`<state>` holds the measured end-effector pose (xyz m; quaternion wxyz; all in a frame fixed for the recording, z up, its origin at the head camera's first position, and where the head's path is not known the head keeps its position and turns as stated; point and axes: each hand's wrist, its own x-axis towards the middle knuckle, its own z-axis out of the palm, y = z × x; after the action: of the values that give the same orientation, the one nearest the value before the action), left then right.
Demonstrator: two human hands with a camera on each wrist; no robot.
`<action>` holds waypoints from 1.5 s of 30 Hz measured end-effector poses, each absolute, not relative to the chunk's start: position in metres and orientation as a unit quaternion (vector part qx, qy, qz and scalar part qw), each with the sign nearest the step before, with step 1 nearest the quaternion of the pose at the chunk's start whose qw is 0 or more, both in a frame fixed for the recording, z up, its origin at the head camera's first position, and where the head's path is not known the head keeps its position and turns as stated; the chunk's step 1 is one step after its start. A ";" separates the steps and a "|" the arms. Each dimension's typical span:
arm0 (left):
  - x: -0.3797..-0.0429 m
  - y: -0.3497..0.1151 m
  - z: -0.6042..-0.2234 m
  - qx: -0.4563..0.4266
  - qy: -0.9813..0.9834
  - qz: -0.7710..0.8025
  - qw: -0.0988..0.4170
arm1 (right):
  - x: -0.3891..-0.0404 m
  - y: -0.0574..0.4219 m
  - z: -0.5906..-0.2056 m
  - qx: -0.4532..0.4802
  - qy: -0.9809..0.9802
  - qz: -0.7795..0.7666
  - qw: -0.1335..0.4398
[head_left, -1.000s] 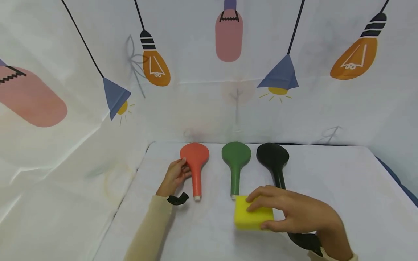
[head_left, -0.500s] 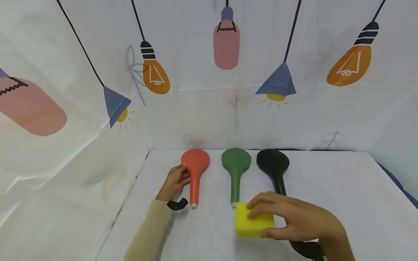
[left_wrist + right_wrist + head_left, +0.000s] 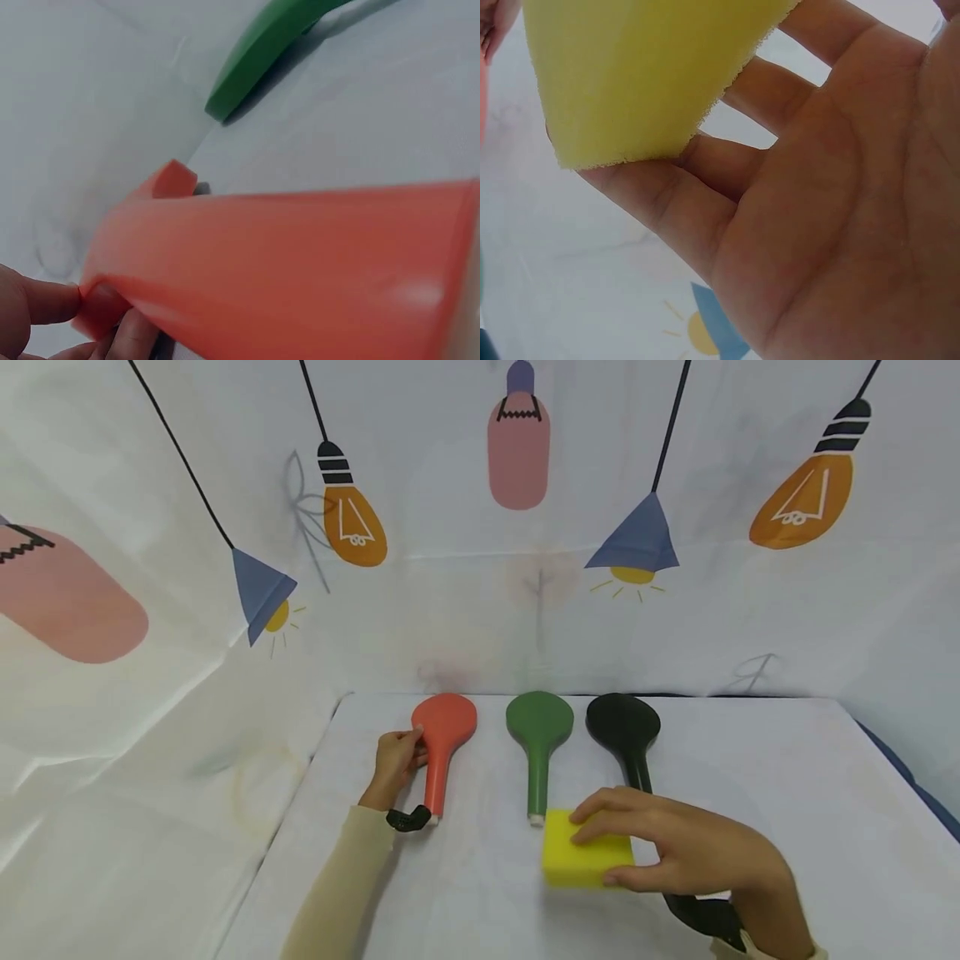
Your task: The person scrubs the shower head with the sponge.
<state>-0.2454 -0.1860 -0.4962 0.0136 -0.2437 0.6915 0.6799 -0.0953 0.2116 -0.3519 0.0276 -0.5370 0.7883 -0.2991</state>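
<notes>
In the head view a red hand shower head (image 3: pixel 444 720) lies face down, its handle slanting toward the near left. My left hand (image 3: pixel 395 764) pinches the left edge of its round head. The left wrist view has the thumb (image 3: pixel 51 301) and fingertips at that rim, with the red handle filling the foreground. My right hand (image 3: pixel 686 843) holds a yellow sponge (image 3: pixel 581 856) between thumb and fingers, over the table's near middle. From the right wrist camera, the sponge (image 3: pixel 637 75) reaches out past the palm.
A green shower head (image 3: pixel 538 722) lies to the right of the red one. Beside it is a black shower head (image 3: pixel 622 722), its handle partly behind my right hand. Behind the white table (image 3: pixel 787 777) hangs a white sheet (image 3: pixel 450 610) printed with lamps.
The red shower head has turned a little, its handle end swinging left toward my left wrist. My right hand keeps its hold on the sponge. The head view tilted slightly up and back.
</notes>
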 end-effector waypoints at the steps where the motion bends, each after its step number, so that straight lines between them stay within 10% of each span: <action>1: -0.245 -0.186 -0.497 -0.246 0.696 0.674 0.014 | -0.096 0.212 -0.353 -0.537 0.788 -0.298 0.025; 10: -0.248 -0.180 -0.492 -0.236 0.773 0.588 -0.012 | -0.101 0.218 -0.357 -0.533 0.793 -0.295 0.001; 18: -0.228 -0.147 -0.475 -0.145 0.821 0.525 -0.171 | -0.101 0.220 -0.354 -0.515 0.809 -0.282 0.013; 30: -0.215 -0.082 -0.463 -0.132 0.620 0.745 0.209 | -0.102 0.219 -0.351 -0.495 0.824 -0.276 0.023; 45: -0.232 -0.046 -0.478 -0.152 0.584 0.752 0.264 | -0.102 0.219 -0.351 -0.511 0.815 -0.273 -0.007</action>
<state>-0.2318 -0.0463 -0.4783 0.2641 -0.1518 0.5844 0.7521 -0.1022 0.2185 -0.3505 -0.0071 -0.5113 0.8150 -0.2726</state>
